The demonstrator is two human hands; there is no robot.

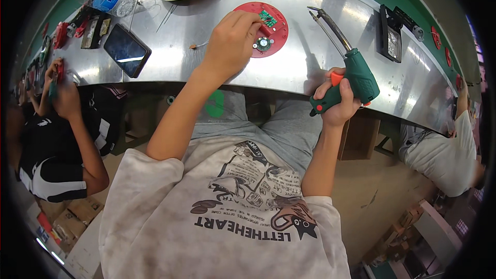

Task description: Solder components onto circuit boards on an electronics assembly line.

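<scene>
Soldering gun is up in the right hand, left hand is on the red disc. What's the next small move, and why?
Probably bring the soldering gun tip down and left toward the small green board on the red disc. The right hand holds the gun off the bench edge with its tip apart from the disc, while the left hand already rests on the disc, fingers at the board.
</scene>
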